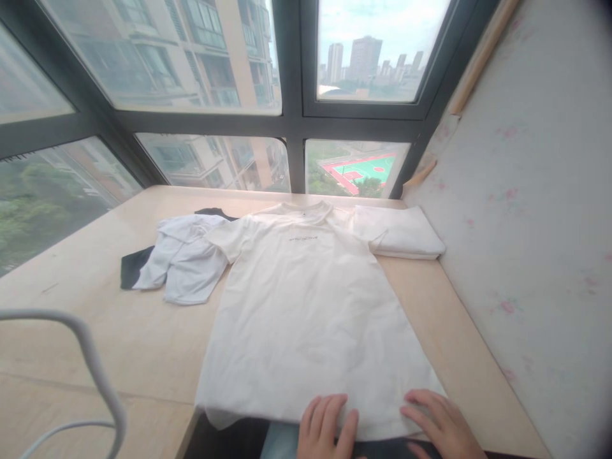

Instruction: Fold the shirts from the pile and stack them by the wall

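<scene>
While the white T-shirt (306, 312) lies front-up across the wooden ledge (119, 338), the left hand (327, 427) rests loosely spread near its hem (375, 432); whether the right hand (444, 424) pinches it, I cannot tell. Light, even outward pressure would best flatten the T-shirt.

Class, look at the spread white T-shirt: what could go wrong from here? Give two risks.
The white T-shirt overhangs the near edge of the table, so a tug from the left hand or right hand might drag it off. One sleeve meets the crumpled pale garment, so shifting the shirt could disturb both.
</scene>
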Demonstrator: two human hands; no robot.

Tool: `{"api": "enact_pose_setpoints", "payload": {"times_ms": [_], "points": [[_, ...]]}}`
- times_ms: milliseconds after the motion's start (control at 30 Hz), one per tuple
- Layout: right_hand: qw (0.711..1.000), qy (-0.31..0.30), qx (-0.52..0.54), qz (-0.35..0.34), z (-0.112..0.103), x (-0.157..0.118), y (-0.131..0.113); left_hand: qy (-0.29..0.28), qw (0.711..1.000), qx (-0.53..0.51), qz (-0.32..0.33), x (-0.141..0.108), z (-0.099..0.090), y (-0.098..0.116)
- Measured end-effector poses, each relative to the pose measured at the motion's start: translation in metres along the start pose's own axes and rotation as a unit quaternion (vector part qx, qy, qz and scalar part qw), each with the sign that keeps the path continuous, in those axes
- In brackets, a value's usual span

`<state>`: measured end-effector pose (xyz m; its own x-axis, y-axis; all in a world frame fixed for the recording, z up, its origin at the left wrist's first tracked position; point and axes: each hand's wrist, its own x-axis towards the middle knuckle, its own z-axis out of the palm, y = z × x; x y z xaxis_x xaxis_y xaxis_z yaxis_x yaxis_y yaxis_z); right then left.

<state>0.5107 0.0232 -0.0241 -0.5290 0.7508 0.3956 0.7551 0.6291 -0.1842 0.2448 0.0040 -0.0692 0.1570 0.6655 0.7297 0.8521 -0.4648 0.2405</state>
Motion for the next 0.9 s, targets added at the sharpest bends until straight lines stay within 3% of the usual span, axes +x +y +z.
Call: {"api": "enact_pose_setpoints", "payload": {"times_ms": [100,267,400,533,667,800,900], "points": [[0.999,-0.013,0.037,0.015,0.002,0.005,-0.004,-0.03,0.999,-0.031,0.026,0.02,0.016,0.028],[0.989,-0.048,0.127,0.061,0.002,0.013,-0.009,-0.196,0.979,-0.04,0.036,0.05,0.021,0.057],[0.985,-0.029,0.14,0.101,0.005,0.015,-0.006,-0.209,0.977,-0.032,0.007,0.056,0.027,0.068],[0.987,-0.037,0.13,0.09,0.001,0.017,-0.004,-0.2,0.978,-0.037,-0.042,0.055,0.026,0.058],[0.993,-0.045,0.089,0.066,-0.001,0.015,-0.002,-0.193,0.978,-0.039,-0.075,0.063,0.01,0.04],[0.993,0.047,0.01,0.105,-0.003,0.006,0.005,-0.196,0.975,-0.028,-0.102,0.069,-0.009,0.026],[0.981,0.116,-0.04,0.149,-0.016,0.005,0.012,-0.189,0.974,-0.008,-0.127,0.066,-0.022,0.013]]}}
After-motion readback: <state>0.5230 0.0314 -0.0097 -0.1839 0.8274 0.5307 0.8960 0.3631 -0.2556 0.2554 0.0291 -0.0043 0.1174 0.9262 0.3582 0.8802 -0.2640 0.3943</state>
